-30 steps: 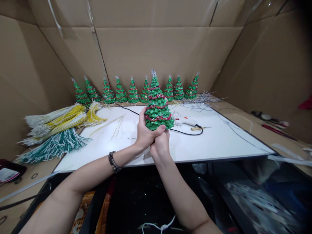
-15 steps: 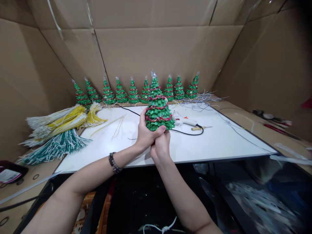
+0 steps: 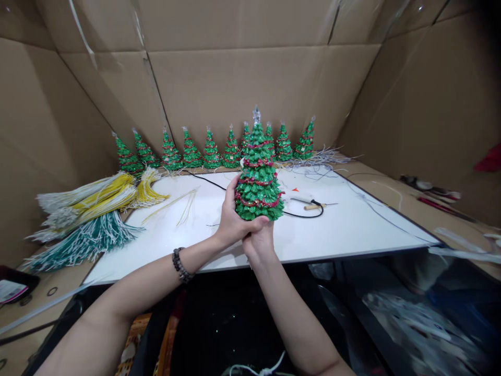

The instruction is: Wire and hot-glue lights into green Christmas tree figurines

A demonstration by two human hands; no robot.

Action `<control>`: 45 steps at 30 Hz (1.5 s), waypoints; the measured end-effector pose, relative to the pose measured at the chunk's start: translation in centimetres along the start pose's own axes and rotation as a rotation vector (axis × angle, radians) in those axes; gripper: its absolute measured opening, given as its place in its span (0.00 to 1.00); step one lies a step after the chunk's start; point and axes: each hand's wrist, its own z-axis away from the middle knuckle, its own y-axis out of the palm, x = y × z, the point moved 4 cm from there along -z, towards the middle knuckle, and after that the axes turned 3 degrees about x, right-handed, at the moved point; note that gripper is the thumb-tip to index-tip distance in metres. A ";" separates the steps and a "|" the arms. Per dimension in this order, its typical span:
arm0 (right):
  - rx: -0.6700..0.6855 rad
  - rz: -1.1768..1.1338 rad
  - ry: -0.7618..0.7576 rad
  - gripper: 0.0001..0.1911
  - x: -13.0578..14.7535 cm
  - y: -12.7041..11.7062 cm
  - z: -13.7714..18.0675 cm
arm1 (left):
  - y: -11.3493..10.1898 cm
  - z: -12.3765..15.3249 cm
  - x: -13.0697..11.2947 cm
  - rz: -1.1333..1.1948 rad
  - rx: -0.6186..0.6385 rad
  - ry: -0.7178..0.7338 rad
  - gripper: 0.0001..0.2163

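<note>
A small green Christmas tree ornament [image 3: 259, 180] with red garlands and a clear star top is held upright above the front of the white board. My left hand [image 3: 235, 216] wraps around its left side, thumb lying along the bottom edge. My right hand [image 3: 260, 239] is directly beneath the base, close against my left thumb; its fingers are mostly hidden by the tree and the other hand. A small pale round spot shows on the tree's left edge. Behind it, a white glue gun [image 3: 301, 197] with a black cord lies partly covered.
Several similar trees [image 3: 191, 150] line the cardboard wall at the back. Bundles of yellow, white and green wires [image 3: 105, 201] lie at the left of the white board [image 3: 336, 230]. Thin loose wires [image 3: 321, 159] tangle at the back right. A wooden-handled tool [image 3: 313, 207] rests beside the cord.
The tree has turned in my hands: its pale round spot went from the right edge to the left. It also sits slightly lower and further right, and looks larger.
</note>
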 end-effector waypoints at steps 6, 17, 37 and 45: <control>-0.018 -0.058 0.063 0.26 -0.2 -0.4 0.2 | 0.3 0.1 -0.3 0.001 0.044 0.010 0.53; -0.027 -0.007 0.083 0.25 -0.2 -0.6 0.4 | 0.2 0.2 -0.4 0.033 0.037 0.024 0.51; -0.003 0.079 0.004 0.21 -0.3 -0.9 0.3 | -0.3 -0.1 0.0 0.005 -0.069 0.011 0.51; -0.027 0.088 0.018 0.21 -0.5 -0.8 0.3 | -0.1 0.0 0.1 0.015 -0.059 -0.034 0.51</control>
